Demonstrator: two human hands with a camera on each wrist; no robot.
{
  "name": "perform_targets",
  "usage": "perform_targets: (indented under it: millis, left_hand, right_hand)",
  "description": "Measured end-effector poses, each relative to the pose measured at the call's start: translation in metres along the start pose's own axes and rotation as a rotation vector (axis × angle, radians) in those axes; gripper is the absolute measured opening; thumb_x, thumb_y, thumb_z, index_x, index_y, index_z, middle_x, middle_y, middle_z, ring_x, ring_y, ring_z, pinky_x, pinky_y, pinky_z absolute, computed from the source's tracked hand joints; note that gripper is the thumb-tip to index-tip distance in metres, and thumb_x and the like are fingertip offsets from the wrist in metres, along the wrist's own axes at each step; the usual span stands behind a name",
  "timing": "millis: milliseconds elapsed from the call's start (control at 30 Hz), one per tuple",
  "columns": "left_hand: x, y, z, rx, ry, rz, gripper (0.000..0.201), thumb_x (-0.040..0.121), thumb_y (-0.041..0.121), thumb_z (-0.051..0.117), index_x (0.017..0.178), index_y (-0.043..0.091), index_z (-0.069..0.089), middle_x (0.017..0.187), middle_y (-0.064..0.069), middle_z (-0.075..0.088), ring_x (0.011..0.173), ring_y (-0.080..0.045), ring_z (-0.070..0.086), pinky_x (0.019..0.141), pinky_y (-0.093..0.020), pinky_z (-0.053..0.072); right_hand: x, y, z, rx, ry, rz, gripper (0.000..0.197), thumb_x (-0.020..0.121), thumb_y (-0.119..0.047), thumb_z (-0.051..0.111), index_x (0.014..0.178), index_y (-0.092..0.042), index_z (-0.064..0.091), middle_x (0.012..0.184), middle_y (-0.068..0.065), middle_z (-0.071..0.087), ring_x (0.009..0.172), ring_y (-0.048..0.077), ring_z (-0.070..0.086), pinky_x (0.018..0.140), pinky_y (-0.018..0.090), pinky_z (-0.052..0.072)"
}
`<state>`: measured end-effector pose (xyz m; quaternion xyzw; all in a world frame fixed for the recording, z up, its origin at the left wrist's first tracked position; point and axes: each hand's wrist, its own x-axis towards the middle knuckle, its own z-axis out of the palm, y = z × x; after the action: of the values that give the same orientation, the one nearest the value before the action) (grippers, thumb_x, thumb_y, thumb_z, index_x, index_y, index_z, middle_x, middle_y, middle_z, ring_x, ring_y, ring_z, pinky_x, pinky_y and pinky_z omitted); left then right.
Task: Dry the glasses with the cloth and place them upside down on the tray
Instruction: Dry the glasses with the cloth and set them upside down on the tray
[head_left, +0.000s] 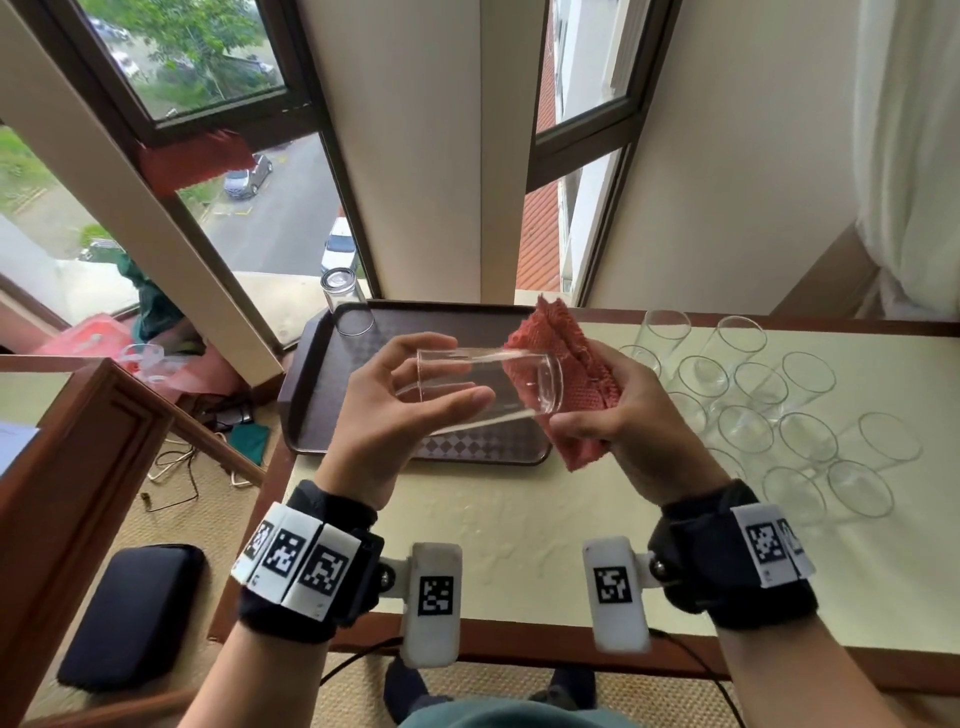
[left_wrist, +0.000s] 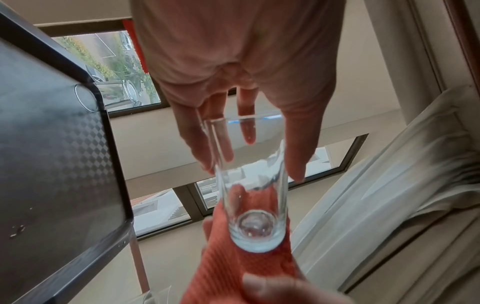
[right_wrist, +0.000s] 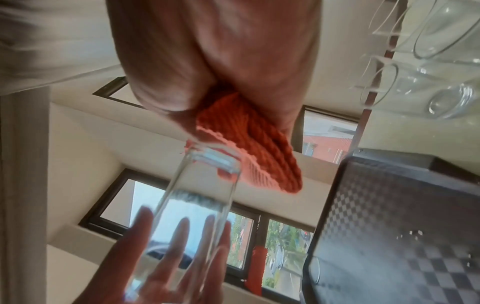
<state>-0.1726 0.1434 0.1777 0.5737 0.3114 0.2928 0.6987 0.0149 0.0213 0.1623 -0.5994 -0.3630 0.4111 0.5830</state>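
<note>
Above the tray (head_left: 311, 395), left hand (head_left: 395, 410) pinches a clear glass (head_left: 483, 387) (sideways), right hand (head_left: 618, 415) grips red cloth (head_left: 566, 358).

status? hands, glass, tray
Left hand holds glass sideways over tray. Right hand grips red cloth against its base. One glass inverted on tray; nothing blocking.

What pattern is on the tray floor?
Dark brown tray with a diamond checker pattern; clearest in the right wrist view.
</note>
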Motion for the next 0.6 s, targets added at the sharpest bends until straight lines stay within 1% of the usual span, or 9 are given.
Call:
perform_targets:
  millis: [67,133,200,233,300,367,433,533,600]
  left_hand:
    - [0.0,-0.004,0.003,-0.016,0.047,0.02,0.068,0.052,0.014,0.098,0.111,0.017,0.064,0.107,-0.011,0.074,0.093,-0.02,0.075,0.07,-0.026,0.059]
    - [-0.001,-0.009,0.009,-0.012,0.081,0.049,0.07,0.048,0.028,0.093,0.112,0.018,0.065,0.108,-0.01,0.074,0.094,-0.02,0.075,0.072,-0.028,0.059]
    - [-0.003,-0.012,0.015,0.002,0.107,0.071,0.072,0.047,0.034,0.09,0.112,0.019,0.065,0.109,-0.009,0.073,0.095,-0.02,0.075,0.074,-0.03,0.06]
    - [-0.004,-0.013,0.017,0.003,0.121,0.078,0.073,0.046,0.035,0.09,0.112,0.019,0.064,0.109,-0.009,0.073,0.095,-0.02,0.074,0.075,-0.031,0.061]
    - [-0.003,-0.015,0.016,-0.022,0.16,0.087,0.074,0.047,0.033,0.091,0.114,0.017,0.064,0.111,-0.01,0.072,0.096,-0.021,0.074,0.075,-0.031,0.06]
    - [-0.002,-0.016,0.011,-0.065,0.198,0.091,0.073,0.048,0.029,0.093,0.114,0.016,0.064,0.112,-0.012,0.072,0.096,-0.022,0.074,0.073,-0.03,0.06]
    - [-0.001,-0.015,0.009,-0.081,0.187,0.089,0.073,0.047,0.031,0.092,0.113,0.017,0.064,0.112,-0.012,0.072,0.097,-0.023,0.074,0.073,-0.03,0.06]
    - [-0.004,-0.013,0.012,-0.023,0.133,0.119,0.072,0.046,0.034,0.093,0.111,0.02,0.065,0.11,-0.01,0.073,0.098,-0.025,0.074,0.079,-0.035,0.061]
    - [-0.003,-0.011,0.011,-0.016,0.151,0.145,0.069,0.049,0.032,0.092,0.111,0.019,0.064,0.109,-0.01,0.073,0.098,-0.026,0.074,0.079,-0.035,0.061]
  right_hand:
    - [-0.004,0.001,0.01,0.058,0.066,-0.017,0.064,0.076,0.022,0.052,0.122,-0.022,0.061,0.104,-0.004,0.074,0.098,0.013,0.069,0.074,0.029,0.057]
    - [-0.006,-0.001,0.023,0.043,0.088,-0.029,0.072,0.085,0.026,0.039,0.133,-0.025,0.055,0.115,-0.008,0.071,0.107,0.009,0.066,0.082,0.029,0.057]
    - [-0.003,-0.002,0.032,0.003,0.101,-0.045,0.07,0.09,0.021,0.038,0.146,-0.022,0.044,0.134,0.0,0.061,0.123,0.015,0.057,0.099,0.039,0.053]
    - [-0.002,-0.003,0.034,-0.014,0.105,-0.047,0.07,0.092,0.018,0.039,0.15,-0.021,0.04,0.138,0.004,0.057,0.125,0.018,0.056,0.103,0.043,0.051]
    - [-0.004,-0.004,0.038,-0.051,0.107,-0.043,0.071,0.09,0.013,0.04,0.151,-0.022,0.038,0.138,0.005,0.056,0.119,0.019,0.057,0.1,0.043,0.052]
    - [-0.009,-0.006,0.039,-0.059,0.081,-0.039,0.076,0.087,0.017,0.038,0.152,-0.023,0.037,0.137,0.003,0.057,0.106,0.023,0.06,0.089,0.04,0.055]
    - [-0.013,-0.008,0.039,-0.046,0.062,-0.033,0.08,0.087,0.022,0.036,0.152,-0.024,0.035,0.14,0.002,0.055,0.109,0.025,0.06,0.089,0.046,0.055]
    - [-0.007,-0.013,0.039,-0.016,0.066,-0.036,0.077,0.081,0.011,0.042,0.15,-0.023,0.038,0.141,0.002,0.055,0.102,0.023,0.062,0.089,0.061,0.05]
    - [-0.007,-0.016,0.04,-0.034,0.052,-0.03,0.078,0.078,0.008,0.042,0.151,-0.02,0.037,0.142,0.008,0.054,0.11,0.011,0.058,0.094,0.05,0.053]
